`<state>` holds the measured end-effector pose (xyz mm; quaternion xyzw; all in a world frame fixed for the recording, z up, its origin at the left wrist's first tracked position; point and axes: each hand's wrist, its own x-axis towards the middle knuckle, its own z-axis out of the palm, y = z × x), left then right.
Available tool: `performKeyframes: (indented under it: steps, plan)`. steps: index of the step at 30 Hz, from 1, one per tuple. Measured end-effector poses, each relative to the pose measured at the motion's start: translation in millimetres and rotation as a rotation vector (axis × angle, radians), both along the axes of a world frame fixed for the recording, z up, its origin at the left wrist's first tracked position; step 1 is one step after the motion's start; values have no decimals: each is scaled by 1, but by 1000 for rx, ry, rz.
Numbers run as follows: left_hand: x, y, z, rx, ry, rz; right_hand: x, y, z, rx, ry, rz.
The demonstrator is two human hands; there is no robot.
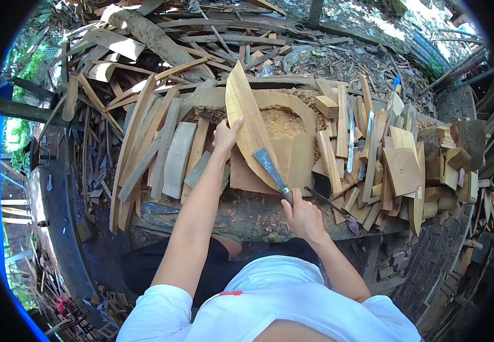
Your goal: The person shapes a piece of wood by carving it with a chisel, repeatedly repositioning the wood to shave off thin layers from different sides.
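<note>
A long, leaf-shaped wooden piece (248,117) with a pointed upper end stands tilted in front of the wooden block on the bench. My left hand (226,135) grips its left edge, with the thumb on its face. In my right hand (304,216) is the dark handle of a flat-bladed tool (268,166), whose broad grey blade lies over the lower part of the wooden piece. Behind them, the large block (302,165) has a hollow holding wood chips.
Long wooden strips (177,159) lean on the bench left of the block. Many cut wood pieces (402,171) are heaped at the right. A dark curved object (321,185) lies just right of my right hand. Scrap planks (156,40) are piled behind.
</note>
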<state>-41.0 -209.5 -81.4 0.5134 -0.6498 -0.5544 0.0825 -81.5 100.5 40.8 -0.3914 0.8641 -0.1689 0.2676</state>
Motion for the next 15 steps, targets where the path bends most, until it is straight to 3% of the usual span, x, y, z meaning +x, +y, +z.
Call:
performKeyframes:
  steps: [3,5,7,12,15]
  plan:
    - [7,16,-10,-138,-31,162,-1,8,1,2,3,0]
    - [24,41,23,-158,-110,109,-4,19,8,19,21,11]
    - [40,70,36,-351,-258,125,-6,33,19,-38,50,62]
    - [49,86,5,-463,-127,55,-8,41,19,30,91,237]
    - [34,101,-4,-480,-97,203,-13,3,17,-21,138,246]
